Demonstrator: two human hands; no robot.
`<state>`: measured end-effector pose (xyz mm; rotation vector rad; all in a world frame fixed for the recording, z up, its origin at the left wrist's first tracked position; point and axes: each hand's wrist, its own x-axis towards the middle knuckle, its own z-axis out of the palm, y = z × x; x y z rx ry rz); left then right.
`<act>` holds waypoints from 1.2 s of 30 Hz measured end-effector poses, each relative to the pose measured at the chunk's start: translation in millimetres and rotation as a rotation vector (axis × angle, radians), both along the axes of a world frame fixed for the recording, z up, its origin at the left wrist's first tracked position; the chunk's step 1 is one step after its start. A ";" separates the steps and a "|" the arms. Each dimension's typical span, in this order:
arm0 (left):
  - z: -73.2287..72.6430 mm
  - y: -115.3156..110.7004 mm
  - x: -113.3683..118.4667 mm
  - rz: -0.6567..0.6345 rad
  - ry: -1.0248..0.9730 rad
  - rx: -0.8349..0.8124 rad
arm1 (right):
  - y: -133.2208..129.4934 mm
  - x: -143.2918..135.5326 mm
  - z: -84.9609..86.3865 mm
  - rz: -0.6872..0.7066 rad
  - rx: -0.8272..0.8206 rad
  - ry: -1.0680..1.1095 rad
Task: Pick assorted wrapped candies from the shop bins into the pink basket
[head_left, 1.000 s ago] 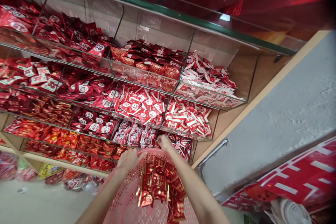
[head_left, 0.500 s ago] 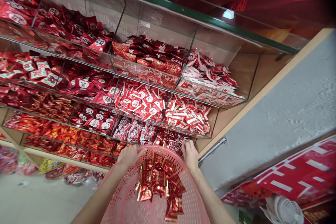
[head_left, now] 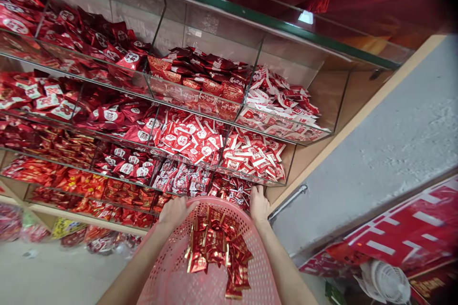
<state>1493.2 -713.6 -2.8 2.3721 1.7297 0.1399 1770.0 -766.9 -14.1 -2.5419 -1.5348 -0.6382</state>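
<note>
A pink perforated plastic basket (head_left: pixel 266 259) sits in front of me, with several shiny red and gold wrapped packets (head_left: pixel 214 240) inside. My left hand (head_left: pixel 174 212) is closed round the basket's far left rim, thumb on the inner side. Just outside the far right rim is my right hand (head_left: pixel 259 205), its fingers bent at the edge of a low bin of red and white packets (head_left: pixel 231 189). Whatever those fingers grip is hidden; the forearm runs along the basket's right side.
Tiered clear-walled bins of red packets (head_left: pixel 191 136) fill the shelves ahead. A green-edged glass shelf (head_left: pixel 232 7) hangs above. To the right are a wooden side panel (head_left: pixel 315 162), a grey wall (head_left: pixel 375 143) and a white fan (head_left: pixel 388 281). Bagged goods (head_left: pixel 103 240) lie below left.
My right hand has shifted slightly up and right, its fingers now pointing upward at the bin edge. My left hand keeps its grip on the basket. The view has moved slightly.
</note>
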 end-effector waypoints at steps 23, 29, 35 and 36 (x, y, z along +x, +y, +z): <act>-1.5 0.4 0.1 0.013 -0.012 -0.004 | -20.6 1.5 25.6 0.528 -0.095 0.271; -1.0 0.0 0.8 0.010 0.013 -0.003 | -27.7 6.6 26.5 0.626 -0.300 0.330; 2.4 -0.9 0.5 0.008 0.015 -0.015 | -12.3 5.3 9.8 0.547 -0.215 0.276; 2.6 -0.9 0.4 0.011 0.010 -0.022 | -9.1 4.9 7.1 0.526 -0.188 0.249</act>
